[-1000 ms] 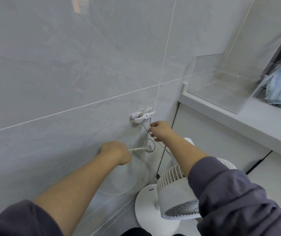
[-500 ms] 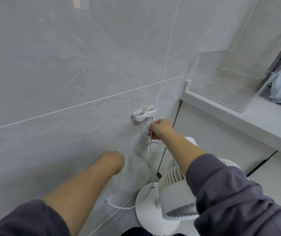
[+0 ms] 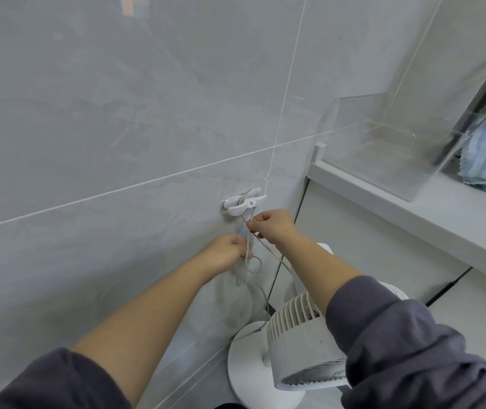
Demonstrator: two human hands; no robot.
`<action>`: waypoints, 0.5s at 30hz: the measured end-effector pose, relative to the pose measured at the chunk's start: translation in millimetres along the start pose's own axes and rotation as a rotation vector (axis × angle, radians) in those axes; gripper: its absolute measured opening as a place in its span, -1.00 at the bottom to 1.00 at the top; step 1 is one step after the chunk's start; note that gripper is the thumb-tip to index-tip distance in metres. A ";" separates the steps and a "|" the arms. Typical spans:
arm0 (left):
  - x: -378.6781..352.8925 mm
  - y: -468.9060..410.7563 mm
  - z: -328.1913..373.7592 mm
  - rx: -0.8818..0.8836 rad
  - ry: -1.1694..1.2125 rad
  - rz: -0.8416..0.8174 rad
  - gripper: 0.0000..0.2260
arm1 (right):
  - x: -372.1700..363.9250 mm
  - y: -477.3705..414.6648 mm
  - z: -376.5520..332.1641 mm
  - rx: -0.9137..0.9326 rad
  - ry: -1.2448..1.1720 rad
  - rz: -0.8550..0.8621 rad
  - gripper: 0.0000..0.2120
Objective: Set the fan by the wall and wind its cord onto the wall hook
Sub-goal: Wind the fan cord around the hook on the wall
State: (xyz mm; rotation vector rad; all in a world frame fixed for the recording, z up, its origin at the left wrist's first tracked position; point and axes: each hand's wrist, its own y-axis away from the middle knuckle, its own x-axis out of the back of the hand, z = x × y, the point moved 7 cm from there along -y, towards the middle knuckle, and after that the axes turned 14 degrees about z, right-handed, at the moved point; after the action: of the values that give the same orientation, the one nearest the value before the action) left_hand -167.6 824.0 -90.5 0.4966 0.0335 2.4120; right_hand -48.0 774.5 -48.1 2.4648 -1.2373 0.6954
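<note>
Winding is in hand: left hand point(image 3: 224, 251) pinches the cord point(image 3: 248, 252) low by the wall, right hand point(image 3: 274, 226) pinches it just under the hook point(image 3: 244, 201); cord runs near vertical, hook wings lie across. Next move, I judge: another loop over the hook. Fan point(image 3: 303, 343) stands right, near the wall, facing down toward me
</note>
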 end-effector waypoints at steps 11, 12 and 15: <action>31.6 -2.5 -7.6 0.042 0.188 0.403 -0.72 | 1.4 1.2 -7.8 -0.296 -0.230 0.020 -0.64; 33.3 -1.5 -8.3 0.056 0.228 0.420 -0.72 | -1.0 0.5 -9.3 -0.324 -0.232 0.019 -0.65; 34.3 2.4 -7.2 0.118 0.382 0.442 -0.74 | -5.3 -0.1 -16.0 -0.378 -0.238 -0.023 -0.81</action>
State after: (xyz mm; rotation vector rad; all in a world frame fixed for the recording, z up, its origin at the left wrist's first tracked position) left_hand -195.8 844.1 -85.0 0.0882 0.2569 2.9208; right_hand -55.2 785.4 -37.5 2.2828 -1.2816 0.1425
